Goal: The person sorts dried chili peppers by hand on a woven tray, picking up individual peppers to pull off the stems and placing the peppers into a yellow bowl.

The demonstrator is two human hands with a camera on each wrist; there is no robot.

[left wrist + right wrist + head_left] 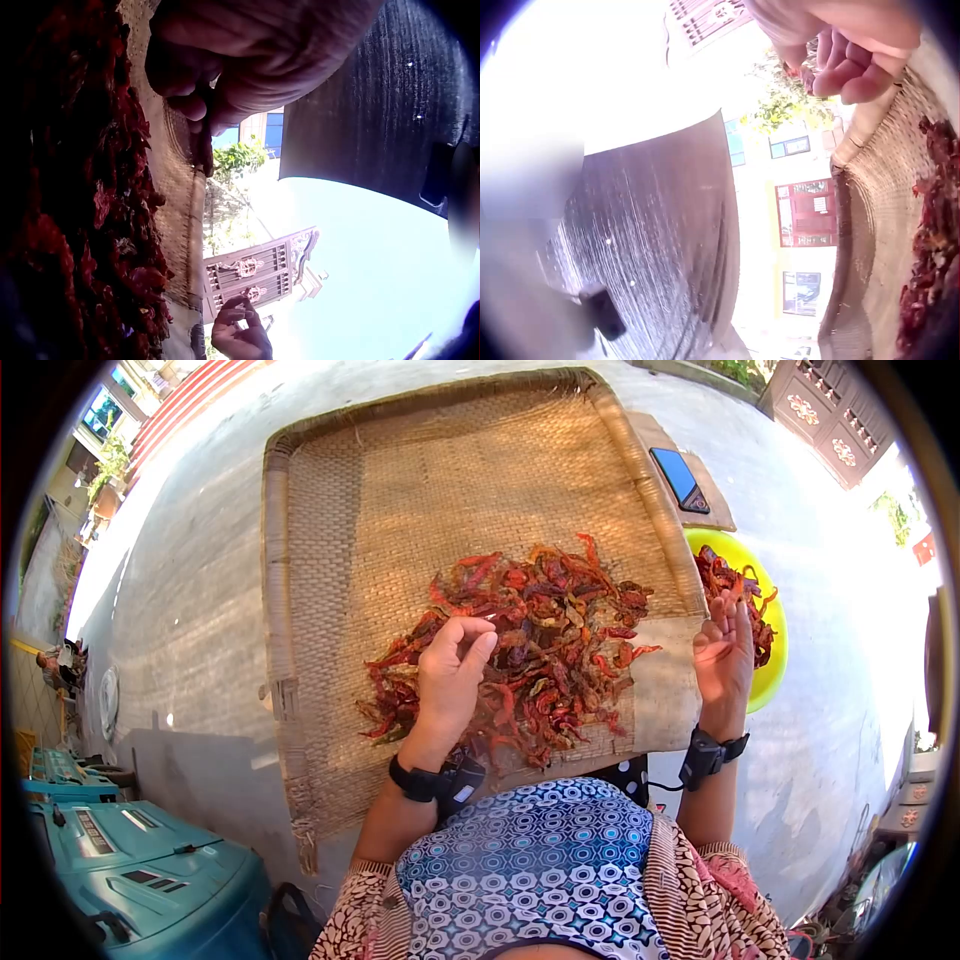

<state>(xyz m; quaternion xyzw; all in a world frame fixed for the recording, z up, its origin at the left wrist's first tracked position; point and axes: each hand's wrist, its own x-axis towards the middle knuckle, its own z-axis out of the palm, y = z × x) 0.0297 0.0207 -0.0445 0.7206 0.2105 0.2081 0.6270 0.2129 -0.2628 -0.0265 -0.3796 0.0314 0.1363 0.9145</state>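
A heap of dried red chili peppers (540, 650) covers the near part of a shallow woven tray (400, 490). Over the heap's left side, my left hand (452, 675) has thumb and forefinger brought together. From those fingertips a small dark piece, apparently a dried chili (204, 150), sticks out in the left wrist view. My right hand (725, 655) is raised at the tray's right edge, palm up, in front of a yellow-green basin (768, 670). Its thumb and fingers pinch a reddish dried chili (805, 78). More red chilies (762, 630) lie inside the basin.
Beyond the basin, a phone (680, 480) lies on a flat brown board (718, 515) beside the tray. A teal machine (150, 880) stands at the lower left on the concrete ground (190, 660). A brown gate (825, 420) is at the far right.
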